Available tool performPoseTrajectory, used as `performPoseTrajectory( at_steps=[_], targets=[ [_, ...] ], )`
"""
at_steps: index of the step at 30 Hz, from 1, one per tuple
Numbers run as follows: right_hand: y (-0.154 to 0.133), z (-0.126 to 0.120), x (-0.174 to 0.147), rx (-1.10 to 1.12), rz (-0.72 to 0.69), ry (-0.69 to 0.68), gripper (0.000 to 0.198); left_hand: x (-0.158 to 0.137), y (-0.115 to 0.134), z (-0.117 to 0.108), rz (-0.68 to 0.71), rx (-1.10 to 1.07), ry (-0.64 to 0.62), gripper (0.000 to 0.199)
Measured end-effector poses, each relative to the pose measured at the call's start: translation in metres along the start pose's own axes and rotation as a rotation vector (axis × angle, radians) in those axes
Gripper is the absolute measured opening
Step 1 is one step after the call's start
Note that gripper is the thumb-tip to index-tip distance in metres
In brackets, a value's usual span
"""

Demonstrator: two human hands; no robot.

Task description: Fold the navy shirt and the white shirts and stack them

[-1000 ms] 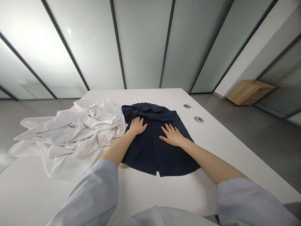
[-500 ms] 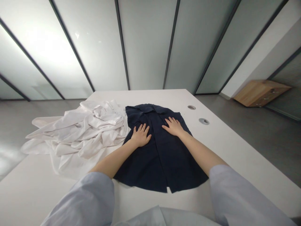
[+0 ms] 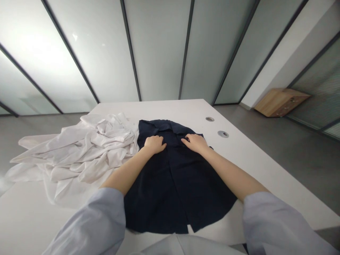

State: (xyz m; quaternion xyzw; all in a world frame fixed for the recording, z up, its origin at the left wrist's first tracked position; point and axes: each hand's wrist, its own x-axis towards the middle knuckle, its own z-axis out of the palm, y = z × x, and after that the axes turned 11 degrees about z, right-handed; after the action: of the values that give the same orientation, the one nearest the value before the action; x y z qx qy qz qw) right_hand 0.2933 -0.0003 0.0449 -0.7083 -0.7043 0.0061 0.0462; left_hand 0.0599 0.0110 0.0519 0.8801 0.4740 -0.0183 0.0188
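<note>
Head view: A person's left hand [image 3: 154,144] and right hand [image 3: 196,142] rest on a dark navy garment [image 3: 164,191] spread across a white table [image 3: 262,177], directly in front of the wearer. The left hand, back up, lies on the garment's upper left part with its fingers bent down into the fabric and its thumb pointing inward. The right hand sits level with it on the other side, fingers curled and thumb set apart from them. The fingertips are partly hidden, so whether either hand grips the cloth cannot be told. Beyond the hands, the far end of the garment lies in uneven folds; toward the wearer, a lengthwise line runs down to a small notch in the hem, near the front of the light shirt [image 3: 180,245].

At left, a rumpled heap of white cloth [image 3: 87,152] lies close against the garment, part of it reaching past the table's left edge. At right, 2 round fittings [image 3: 223,134] are set in the tabletop, well apart from the right hand. Behind the table rise frosted panels [image 3: 159,53] with dark frames; a wooden cabinet [image 3: 278,102] stands on the gray floor [image 3: 268,138] at far right, beside a pale column [image 3: 284,58].
</note>
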Motion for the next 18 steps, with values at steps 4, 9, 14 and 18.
performPoseTrajectory(
  at_steps=[4, 9, 14, 18],
  targets=[
    [-0.015, -0.001, 0.025, 0.127, -0.2, 0.018, 0.03, 0.028, -0.007, 0.017, 0.013, -0.046, 0.139, 0.036],
    [-0.051, 0.012, 0.05, 0.012, -0.353, 0.03, 0.031, 0.057, -0.02, 0.021, -0.033, 0.007, 0.205, 0.034],
    [-0.066, 0.02, 0.071, -0.136, -0.105, 0.067, 0.047, 0.077, -0.038, 0.012, -0.006, 0.129, 0.106, 0.037],
    [-0.064, 0.015, 0.092, -0.141, -0.028, -0.007, 0.047, 0.089, -0.05, 0.005, -0.015, 0.099, -0.018, 0.046]
  ],
)
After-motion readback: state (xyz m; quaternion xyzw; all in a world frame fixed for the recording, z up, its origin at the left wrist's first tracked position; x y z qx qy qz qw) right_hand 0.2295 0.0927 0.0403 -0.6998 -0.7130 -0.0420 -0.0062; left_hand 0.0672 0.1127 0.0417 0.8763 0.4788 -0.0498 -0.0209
